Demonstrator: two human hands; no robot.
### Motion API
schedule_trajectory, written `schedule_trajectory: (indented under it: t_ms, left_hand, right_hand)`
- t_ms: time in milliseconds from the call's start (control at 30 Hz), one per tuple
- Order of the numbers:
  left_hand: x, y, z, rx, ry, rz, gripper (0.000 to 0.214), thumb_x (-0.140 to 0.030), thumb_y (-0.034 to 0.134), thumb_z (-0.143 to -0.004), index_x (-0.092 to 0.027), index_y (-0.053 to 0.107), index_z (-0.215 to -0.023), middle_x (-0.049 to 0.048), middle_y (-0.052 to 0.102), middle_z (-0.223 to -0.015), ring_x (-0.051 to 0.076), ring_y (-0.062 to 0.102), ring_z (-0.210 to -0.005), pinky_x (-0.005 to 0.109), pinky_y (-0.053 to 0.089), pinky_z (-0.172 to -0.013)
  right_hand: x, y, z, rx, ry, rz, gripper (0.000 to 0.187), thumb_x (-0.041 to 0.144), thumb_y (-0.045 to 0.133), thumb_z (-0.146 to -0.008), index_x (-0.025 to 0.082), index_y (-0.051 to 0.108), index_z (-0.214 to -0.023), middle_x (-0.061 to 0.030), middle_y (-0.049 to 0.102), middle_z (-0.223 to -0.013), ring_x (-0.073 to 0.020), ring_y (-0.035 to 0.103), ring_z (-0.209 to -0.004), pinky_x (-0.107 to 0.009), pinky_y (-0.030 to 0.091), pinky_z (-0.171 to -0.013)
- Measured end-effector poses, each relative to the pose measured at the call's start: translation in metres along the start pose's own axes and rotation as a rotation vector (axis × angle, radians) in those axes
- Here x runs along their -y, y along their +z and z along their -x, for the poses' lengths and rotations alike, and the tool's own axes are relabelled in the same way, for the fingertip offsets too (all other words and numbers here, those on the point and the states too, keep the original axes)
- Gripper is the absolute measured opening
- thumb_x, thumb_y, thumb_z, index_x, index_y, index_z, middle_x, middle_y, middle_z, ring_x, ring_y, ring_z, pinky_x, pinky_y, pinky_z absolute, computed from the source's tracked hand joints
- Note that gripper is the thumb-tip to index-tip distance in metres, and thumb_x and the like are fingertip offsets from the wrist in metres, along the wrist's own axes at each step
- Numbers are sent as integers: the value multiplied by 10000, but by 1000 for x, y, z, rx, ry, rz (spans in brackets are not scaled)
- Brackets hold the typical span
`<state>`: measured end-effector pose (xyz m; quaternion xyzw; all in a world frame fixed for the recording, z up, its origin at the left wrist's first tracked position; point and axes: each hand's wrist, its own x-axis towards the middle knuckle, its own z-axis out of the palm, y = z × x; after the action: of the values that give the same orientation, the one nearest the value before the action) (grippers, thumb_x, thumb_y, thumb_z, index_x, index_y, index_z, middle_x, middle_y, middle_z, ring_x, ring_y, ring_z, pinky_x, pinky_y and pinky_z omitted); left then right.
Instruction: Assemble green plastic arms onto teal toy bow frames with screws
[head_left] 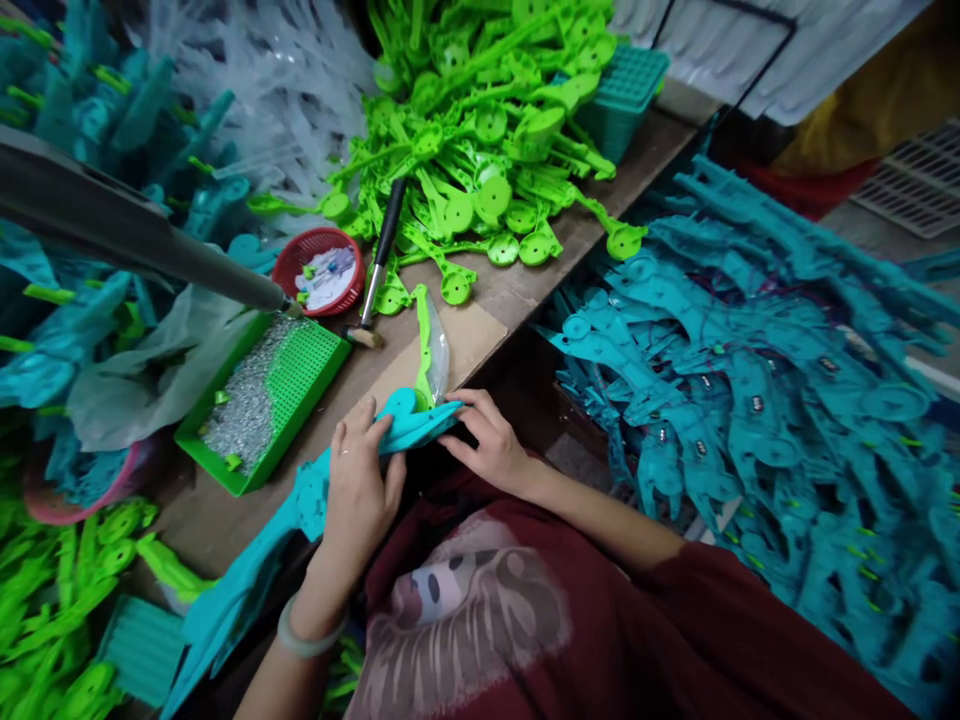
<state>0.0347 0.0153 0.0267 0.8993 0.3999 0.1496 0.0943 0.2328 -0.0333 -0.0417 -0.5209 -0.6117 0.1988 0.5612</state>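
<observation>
The left hand [364,465] lies across a long, jagged turquoise plastic part [309,500], its fingers bent over the top and its thumb on the side nearer the body, gripping it. The right hand [487,440] pinches the pointed end of the same part between forefinger and thumb; whether it also touches the clear piece beside it cannot be told. The turquoise part slants from the lower left up to the right hand, in front of the person's dark red shirt [600,610]. From its upper end rises a narrow lime-green plastic strip [425,350], with a translucent, blade-shaped plastic piece [439,365] along its right side. Behind these, a flat brown cardboard sheet [480,335] covers part of the brown worktop [195,525].

To the left stands a rectangular green perforated tray [307,370] holding small silvery metal pieces [244,395]. Just beyond it are a round red plastic basket [281,270] of small whitish bits and a hammer with a black handle [386,225]. A heap of lime-green plastic parts [487,195] fills the far side, and many turquoise plastic parts [720,360] lie piled at the right.
</observation>
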Motion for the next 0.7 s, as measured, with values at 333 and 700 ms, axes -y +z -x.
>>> schedule_trajectory:
  t_ms: [333,700]
  left_hand:
    - [9,-14,5,-428,2,-255,643,-48,649,-814,-243,464,-1398,153,631,-1176,301,611,-1114,481,475,-953]
    - [-1,-8,27,-507,27,-208,634,-96,759,-772,-237,546,-1353,125,675,-1113,267,677,-1031,421,500,-940]
  right_hand:
    - [2,-22,-29,11,-143,119,276,165,620,-896,189,626,-1171,-126,665,-1081,-261,610,-1012,-463,554,-854]
    - [0,-14,-105,787,-469,143,121,201,555,-965,144,580,-1069,-110,652,-963,-241,516,-928,-373,501,-824]
